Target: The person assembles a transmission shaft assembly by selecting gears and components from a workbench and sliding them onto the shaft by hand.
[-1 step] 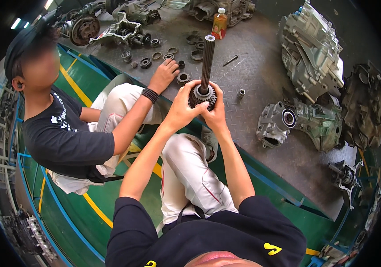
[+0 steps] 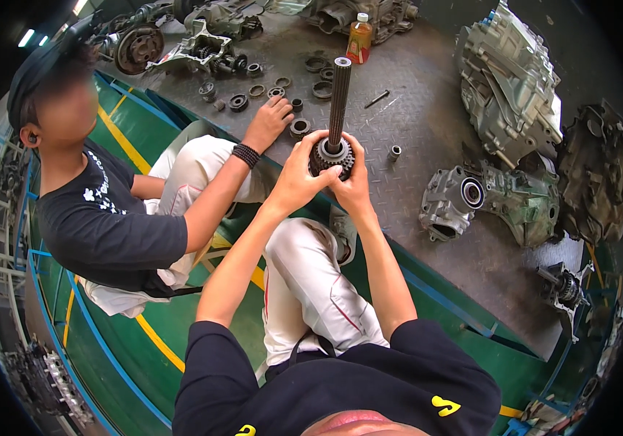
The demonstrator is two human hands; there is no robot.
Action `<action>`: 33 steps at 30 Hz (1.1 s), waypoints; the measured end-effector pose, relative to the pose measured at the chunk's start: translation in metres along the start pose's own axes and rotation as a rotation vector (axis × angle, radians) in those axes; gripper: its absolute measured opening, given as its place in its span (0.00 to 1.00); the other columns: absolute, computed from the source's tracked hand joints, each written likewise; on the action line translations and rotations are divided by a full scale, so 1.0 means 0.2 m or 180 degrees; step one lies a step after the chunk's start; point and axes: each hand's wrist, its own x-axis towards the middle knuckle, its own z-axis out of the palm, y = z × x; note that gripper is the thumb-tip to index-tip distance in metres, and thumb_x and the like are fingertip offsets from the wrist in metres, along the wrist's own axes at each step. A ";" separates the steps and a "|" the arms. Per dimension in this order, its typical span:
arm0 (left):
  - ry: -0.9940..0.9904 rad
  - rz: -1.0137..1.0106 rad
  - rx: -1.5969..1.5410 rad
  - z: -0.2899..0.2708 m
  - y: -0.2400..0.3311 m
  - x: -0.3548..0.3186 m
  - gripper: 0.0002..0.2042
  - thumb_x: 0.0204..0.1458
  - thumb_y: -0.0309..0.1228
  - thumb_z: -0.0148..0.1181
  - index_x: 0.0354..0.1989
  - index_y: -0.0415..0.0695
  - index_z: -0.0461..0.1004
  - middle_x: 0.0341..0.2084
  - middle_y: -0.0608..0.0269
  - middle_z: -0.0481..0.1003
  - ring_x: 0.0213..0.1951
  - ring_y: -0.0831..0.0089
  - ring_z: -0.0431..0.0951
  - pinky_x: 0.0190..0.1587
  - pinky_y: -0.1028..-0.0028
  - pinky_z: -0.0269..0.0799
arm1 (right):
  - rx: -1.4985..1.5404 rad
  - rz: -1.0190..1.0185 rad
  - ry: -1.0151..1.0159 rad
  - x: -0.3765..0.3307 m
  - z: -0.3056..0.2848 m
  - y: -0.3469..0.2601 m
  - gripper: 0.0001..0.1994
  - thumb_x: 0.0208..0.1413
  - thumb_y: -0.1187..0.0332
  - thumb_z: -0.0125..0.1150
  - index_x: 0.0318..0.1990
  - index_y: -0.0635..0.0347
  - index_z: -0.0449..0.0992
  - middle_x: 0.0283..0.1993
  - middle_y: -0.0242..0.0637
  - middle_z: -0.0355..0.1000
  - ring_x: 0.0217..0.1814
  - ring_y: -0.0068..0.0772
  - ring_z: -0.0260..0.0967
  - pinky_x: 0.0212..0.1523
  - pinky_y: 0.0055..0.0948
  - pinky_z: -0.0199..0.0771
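A splined gear shaft [image 2: 339, 105] stands nearly upright at the near edge of the metal bench, a toothed gear [image 2: 328, 160] around its lower part. My left hand [image 2: 298, 176] is wrapped around the gear's left side, and my right hand [image 2: 355, 185] grips its right side. Both thumbs meet on the near side of the gear. The shaft's lower end is hidden by my hands. Left of the gear, close to my left fingers, lies a dark bearing ring [image 2: 299, 128]. A small metal sleeve [image 2: 394, 152] rests to the right of my right hand.
At my left a seated person [image 2: 119, 211] reaches a hand [image 2: 271, 120] to a bearing [image 2: 276, 92] among several rings. A steel pin [image 2: 377, 99], an orange drink bottle [image 2: 359, 40] and a large gearbox housing [image 2: 508, 87] are on the bench [image 2: 428, 87]. A smaller casting [image 2: 444, 203] sits right.
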 end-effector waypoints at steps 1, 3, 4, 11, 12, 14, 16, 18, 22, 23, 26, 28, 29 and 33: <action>-0.0002 -0.0071 -0.0125 0.01 0.01 -0.01 0.37 0.51 0.33 0.69 0.68 0.36 0.60 0.61 0.53 0.70 0.63 0.67 0.70 0.69 0.67 0.60 | -0.0104 0.0011 -0.0049 0.00 0.00 -0.01 0.40 0.48 0.68 0.73 0.70 0.55 0.60 0.58 0.45 0.73 0.57 0.39 0.73 0.60 0.37 0.72; 0.0102 0.0019 -0.0168 0.04 -0.02 0.00 0.36 0.50 0.35 0.70 0.67 0.37 0.62 0.59 0.51 0.70 0.61 0.63 0.71 0.66 0.65 0.63 | -0.0147 -0.0085 -0.0059 0.00 -0.01 0.01 0.41 0.48 0.68 0.73 0.70 0.55 0.60 0.58 0.45 0.73 0.57 0.38 0.73 0.60 0.37 0.73; 0.0203 0.0079 -0.0218 0.05 -0.04 -0.01 0.36 0.48 0.36 0.70 0.66 0.38 0.63 0.57 0.48 0.71 0.60 0.60 0.73 0.64 0.64 0.66 | -0.0189 -0.0151 -0.0072 -0.01 -0.01 0.01 0.41 0.48 0.68 0.73 0.71 0.55 0.60 0.58 0.45 0.73 0.57 0.38 0.73 0.60 0.37 0.73; 0.0141 0.0111 -0.0320 0.03 0.00 -0.04 0.37 0.48 0.34 0.70 0.67 0.39 0.60 0.57 0.51 0.71 0.61 0.64 0.72 0.67 0.66 0.64 | -0.0130 -0.0038 -0.0072 -0.02 0.00 -0.02 0.44 0.43 0.68 0.79 0.70 0.56 0.61 0.59 0.44 0.73 0.58 0.36 0.73 0.60 0.36 0.72; 0.0138 0.0096 -0.0407 0.03 0.02 -0.04 0.37 0.48 0.33 0.70 0.67 0.39 0.60 0.57 0.52 0.71 0.61 0.65 0.72 0.66 0.67 0.65 | -0.0190 -0.0015 -0.0015 -0.02 0.00 -0.02 0.45 0.42 0.68 0.80 0.69 0.57 0.62 0.59 0.44 0.72 0.58 0.36 0.73 0.60 0.36 0.72; 0.0157 0.0112 -0.0345 0.03 0.04 -0.04 0.37 0.48 0.31 0.69 0.68 0.40 0.60 0.58 0.53 0.71 0.60 0.67 0.72 0.66 0.68 0.65 | -0.0080 -0.0002 -0.0008 -0.02 0.00 -0.01 0.45 0.41 0.68 0.81 0.68 0.57 0.62 0.59 0.44 0.72 0.58 0.36 0.72 0.60 0.35 0.72; 0.0032 -0.0158 -0.0620 0.03 0.06 -0.05 0.41 0.49 0.33 0.71 0.70 0.36 0.56 0.63 0.51 0.66 0.67 0.66 0.65 0.72 0.67 0.55 | -0.0053 -0.0033 0.0031 -0.02 0.00 0.01 0.44 0.40 0.69 0.81 0.68 0.57 0.63 0.58 0.43 0.72 0.58 0.36 0.72 0.60 0.35 0.72; 0.0071 -0.0158 -0.0626 0.04 0.04 -0.05 0.41 0.49 0.33 0.71 0.70 0.36 0.56 0.63 0.51 0.66 0.67 0.66 0.65 0.72 0.67 0.55 | -0.0025 -0.0034 0.0023 -0.03 0.01 0.01 0.43 0.40 0.70 0.80 0.67 0.57 0.64 0.57 0.42 0.72 0.57 0.36 0.72 0.60 0.35 0.72; 0.0233 0.0057 -0.0632 0.06 0.01 -0.05 0.39 0.48 0.31 0.71 0.70 0.39 0.58 0.61 0.52 0.69 0.64 0.65 0.69 0.68 0.67 0.63 | 0.0070 -0.0117 0.0069 -0.03 0.02 0.02 0.42 0.40 0.70 0.80 0.66 0.57 0.64 0.55 0.41 0.72 0.56 0.35 0.72 0.59 0.34 0.72; 0.0229 0.0060 -0.0601 0.06 0.01 -0.05 0.40 0.48 0.31 0.71 0.70 0.39 0.58 0.62 0.50 0.68 0.65 0.64 0.68 0.69 0.67 0.62 | 0.0058 -0.0121 0.0055 -0.03 0.01 0.02 0.42 0.41 0.70 0.80 0.66 0.57 0.64 0.55 0.41 0.72 0.56 0.35 0.72 0.59 0.34 0.72; 0.0271 0.0101 -0.0414 0.06 -0.01 -0.05 0.41 0.47 0.32 0.71 0.70 0.38 0.57 0.66 0.46 0.65 0.68 0.60 0.66 0.71 0.65 0.59 | 0.0075 -0.0096 0.0050 -0.04 0.02 0.01 0.43 0.42 0.69 0.80 0.68 0.57 0.62 0.56 0.42 0.72 0.56 0.35 0.72 0.59 0.34 0.72; 0.0299 0.0024 -0.0563 0.08 -0.02 -0.05 0.41 0.47 0.34 0.70 0.70 0.37 0.57 0.66 0.46 0.65 0.68 0.59 0.65 0.71 0.64 0.58 | 0.0100 -0.0060 0.0067 -0.04 0.02 0.00 0.44 0.43 0.68 0.79 0.69 0.57 0.62 0.56 0.42 0.72 0.56 0.35 0.73 0.59 0.34 0.72; 0.0302 0.0110 -0.0476 0.08 -0.04 -0.04 0.41 0.49 0.34 0.71 0.71 0.38 0.56 0.61 0.53 0.67 0.64 0.67 0.67 0.69 0.67 0.60 | 0.0087 -0.0045 0.0066 -0.03 0.03 -0.01 0.44 0.43 0.68 0.79 0.69 0.57 0.61 0.56 0.42 0.72 0.56 0.35 0.73 0.59 0.34 0.72; 0.0344 0.0180 -0.0351 0.09 -0.08 -0.05 0.40 0.50 0.35 0.70 0.70 0.38 0.57 0.60 0.53 0.68 0.63 0.66 0.68 0.68 0.67 0.61 | 0.0087 -0.0011 0.0063 -0.04 0.03 -0.01 0.44 0.44 0.69 0.79 0.69 0.57 0.61 0.55 0.41 0.73 0.56 0.34 0.73 0.59 0.34 0.72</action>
